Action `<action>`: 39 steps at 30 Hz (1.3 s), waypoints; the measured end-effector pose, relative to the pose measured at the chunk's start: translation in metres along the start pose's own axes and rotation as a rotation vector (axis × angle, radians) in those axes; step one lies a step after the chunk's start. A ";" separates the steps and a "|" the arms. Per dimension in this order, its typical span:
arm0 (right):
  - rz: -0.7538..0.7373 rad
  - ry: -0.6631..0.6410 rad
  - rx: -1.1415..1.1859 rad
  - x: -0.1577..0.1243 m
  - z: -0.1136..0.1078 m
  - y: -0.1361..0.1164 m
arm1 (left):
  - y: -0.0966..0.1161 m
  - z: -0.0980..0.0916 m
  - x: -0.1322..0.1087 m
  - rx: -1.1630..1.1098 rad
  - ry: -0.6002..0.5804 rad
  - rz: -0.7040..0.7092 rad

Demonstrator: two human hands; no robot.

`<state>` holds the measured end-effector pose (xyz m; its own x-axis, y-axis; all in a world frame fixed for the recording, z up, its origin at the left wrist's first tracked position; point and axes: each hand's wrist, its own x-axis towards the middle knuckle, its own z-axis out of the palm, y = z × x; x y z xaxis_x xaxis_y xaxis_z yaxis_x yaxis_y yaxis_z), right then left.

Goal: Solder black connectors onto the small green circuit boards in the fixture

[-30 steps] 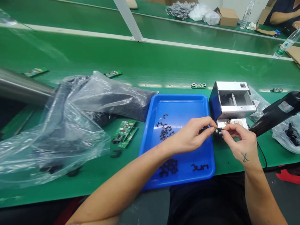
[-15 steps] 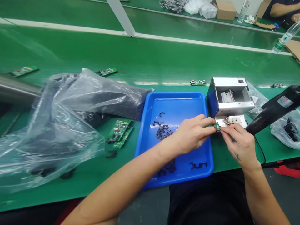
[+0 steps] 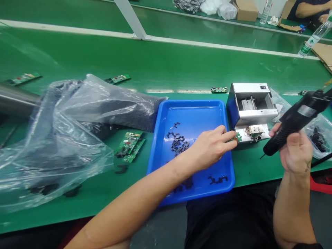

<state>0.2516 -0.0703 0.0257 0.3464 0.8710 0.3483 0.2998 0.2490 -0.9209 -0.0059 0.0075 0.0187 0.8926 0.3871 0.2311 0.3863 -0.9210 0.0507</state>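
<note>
My left hand pinches a small green circuit board just past the right rim of the blue tray. Most of that board is hidden by the fingers. It lies close to the front of a silver screw feeder. My right hand is wrapped around a black electric screwdriver, whose thin bit points down and to the left, above the green bench. Inside the tray are small black plastic clips, some in a heap and some scattered.
A big clear bag of dark parts lies left of the tray, near stacked circuit boards. Another bag sits at the right. More boards lie along the back. A water bottle stands at far right; a person's arm shows beyond.
My right hand has let go of the board, moved right and taken hold of the electric screwdriver, which is now lifted and tilted. My left hand still holds the board in nearly the same place.
</note>
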 end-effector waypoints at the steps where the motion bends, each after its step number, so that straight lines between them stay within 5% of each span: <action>1: 0.000 -0.050 0.050 0.001 -0.003 -0.001 | 0.000 0.000 0.000 0.000 0.001 0.001; 7: -0.127 -0.288 0.444 0.025 -0.021 -0.029 | -0.002 0.001 0.000 0.006 0.003 0.007; 10: -0.052 -0.413 0.666 0.040 -0.013 -0.057 | -0.002 0.000 0.001 0.010 0.002 0.012; 15: -0.087 -0.200 0.562 0.049 0.022 -0.094 | -0.002 -0.002 0.002 0.009 0.000 0.014; 22: -0.282 -0.026 0.540 0.049 0.053 -0.063 | -0.002 -0.002 0.001 0.008 -0.010 0.021; 27: -0.210 -0.170 0.543 0.048 0.049 -0.059 | -0.002 -0.002 0.002 0.009 -0.009 0.023; 39: -0.134 -0.211 0.563 0.036 0.040 -0.057 | -0.001 -0.003 0.003 -0.018 -0.040 0.013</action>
<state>0.2115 -0.0364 0.0842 0.1380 0.8675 0.4780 -0.2072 0.4972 -0.8425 -0.0045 0.0098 0.0222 0.9061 0.3762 0.1933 0.3705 -0.9265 0.0660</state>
